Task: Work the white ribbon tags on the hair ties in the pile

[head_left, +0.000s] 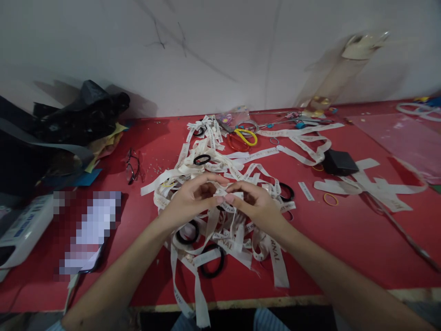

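Observation:
My left hand (pixel 196 195) and my right hand (pixel 250 202) meet over the middle of a red table. Between their thumbs and fingers they pinch a white printed ribbon (pixel 229 198), with part of it hidden behind the fingers. Below and around the hands spreads a tangled heap of white ribbons (pixel 237 243) with dark lettering. Black hair ties lie in the heap: one (pixel 212 261) near the front, another (pixel 188 231) left of centre, and one (pixel 201 159) behind the left hand.
At left are a phone (pixel 91 234), eyeglasses (pixel 132 166) and a dark bag (pixel 82 110). Yellow-handled scissors (pixel 245 137) lie behind the heap. Rightward sit a black box (pixel 340 162), a long thin metal rod (pixel 403 234) and a clear bottle (pixel 344 73) against the wall.

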Demonstrator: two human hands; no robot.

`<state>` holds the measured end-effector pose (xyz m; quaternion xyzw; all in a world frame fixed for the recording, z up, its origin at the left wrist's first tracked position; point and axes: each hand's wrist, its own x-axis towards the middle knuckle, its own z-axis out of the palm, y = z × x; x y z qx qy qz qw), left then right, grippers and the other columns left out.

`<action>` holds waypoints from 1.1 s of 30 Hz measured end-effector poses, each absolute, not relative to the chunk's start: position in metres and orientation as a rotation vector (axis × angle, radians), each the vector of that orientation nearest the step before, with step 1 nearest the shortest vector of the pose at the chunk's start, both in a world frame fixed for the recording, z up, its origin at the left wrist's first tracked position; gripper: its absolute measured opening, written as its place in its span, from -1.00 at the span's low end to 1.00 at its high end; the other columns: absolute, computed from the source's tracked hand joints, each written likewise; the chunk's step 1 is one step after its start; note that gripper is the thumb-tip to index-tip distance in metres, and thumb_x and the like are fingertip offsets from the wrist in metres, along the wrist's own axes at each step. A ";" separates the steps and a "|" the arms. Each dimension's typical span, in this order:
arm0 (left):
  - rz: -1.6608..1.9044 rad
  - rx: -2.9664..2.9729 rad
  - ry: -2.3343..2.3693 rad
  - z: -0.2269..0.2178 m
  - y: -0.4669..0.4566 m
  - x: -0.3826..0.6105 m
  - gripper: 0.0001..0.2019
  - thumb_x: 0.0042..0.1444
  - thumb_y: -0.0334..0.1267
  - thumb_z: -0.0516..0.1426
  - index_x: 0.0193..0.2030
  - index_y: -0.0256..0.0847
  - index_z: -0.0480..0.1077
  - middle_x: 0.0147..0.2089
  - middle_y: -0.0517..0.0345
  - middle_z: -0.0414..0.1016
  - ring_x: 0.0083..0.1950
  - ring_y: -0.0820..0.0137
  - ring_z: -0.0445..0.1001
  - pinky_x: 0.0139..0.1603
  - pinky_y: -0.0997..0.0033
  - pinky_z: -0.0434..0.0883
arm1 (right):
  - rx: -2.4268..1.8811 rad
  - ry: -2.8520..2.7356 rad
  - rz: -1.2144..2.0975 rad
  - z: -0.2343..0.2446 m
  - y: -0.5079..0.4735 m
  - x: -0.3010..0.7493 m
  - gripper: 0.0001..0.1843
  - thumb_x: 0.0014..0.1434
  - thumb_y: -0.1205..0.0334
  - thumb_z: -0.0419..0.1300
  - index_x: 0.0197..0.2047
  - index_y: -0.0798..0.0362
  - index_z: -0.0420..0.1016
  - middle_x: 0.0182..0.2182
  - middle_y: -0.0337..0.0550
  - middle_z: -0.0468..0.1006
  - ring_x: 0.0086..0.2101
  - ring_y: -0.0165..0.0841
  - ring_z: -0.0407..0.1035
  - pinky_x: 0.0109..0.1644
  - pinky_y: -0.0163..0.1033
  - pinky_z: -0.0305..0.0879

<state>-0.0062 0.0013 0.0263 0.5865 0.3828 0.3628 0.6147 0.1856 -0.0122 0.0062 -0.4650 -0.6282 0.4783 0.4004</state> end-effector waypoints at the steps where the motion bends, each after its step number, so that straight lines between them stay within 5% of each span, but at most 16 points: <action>1: 0.840 1.329 0.871 0.026 0.001 -0.006 -0.69 0.07 -0.20 0.28 -0.02 -0.11 0.45 -0.15 0.12 0.44 -0.32 0.49 0.33 -0.37 0.54 0.24 | -1.170 -1.583 1.260 0.006 -0.013 0.185 -0.77 0.19 0.02 0.22 -0.23 0.01 0.49 -0.36 -0.22 0.51 -0.40 -0.41 0.37 -0.43 -0.34 0.23; 9: 0.996 1.626 0.919 0.026 0.003 -0.002 -0.90 0.13 -0.25 0.22 -0.25 -0.20 0.42 -0.17 0.11 0.33 -0.14 0.41 0.35 -0.09 0.47 0.32 | -1.200 -1.474 1.121 0.006 -0.014 0.186 -0.76 0.15 0.09 0.28 -0.17 0.00 0.43 -0.29 -0.21 0.51 -0.34 -0.40 0.39 -0.37 -0.35 0.27; 19: 0.984 1.688 0.983 0.020 0.002 -0.001 -0.90 0.22 -0.23 0.15 -0.20 -0.20 0.36 -0.24 0.18 0.39 -0.24 0.49 0.39 -0.19 0.50 0.33 | -1.093 -1.472 1.342 0.005 -0.015 0.186 -0.74 0.23 0.01 0.20 -0.12 -0.02 0.40 -0.42 -0.24 0.53 -0.41 -0.40 0.37 -0.37 -0.32 0.23; 25: 0.893 1.675 0.888 0.024 -0.001 0.001 -0.92 0.20 -0.28 0.17 -0.22 -0.22 0.36 -0.27 0.19 0.42 -0.25 0.50 0.43 -0.16 0.49 0.37 | -1.006 -1.392 1.441 0.005 -0.013 0.186 -0.79 0.26 0.03 0.18 -0.27 0.00 0.43 -0.48 -0.29 0.49 -0.43 -0.44 0.38 -0.32 -0.33 0.23; 33: 0.878 1.505 0.889 0.019 0.000 0.003 -0.86 0.15 -0.26 0.22 -0.24 -0.22 0.35 -0.27 0.22 0.39 -0.25 0.53 0.40 -0.19 0.55 0.34 | -1.192 -1.397 1.143 0.001 -0.014 0.182 -0.79 0.29 0.07 0.13 -0.29 0.03 0.37 -0.46 -0.30 0.35 -0.45 -0.48 0.26 -0.36 -0.35 0.19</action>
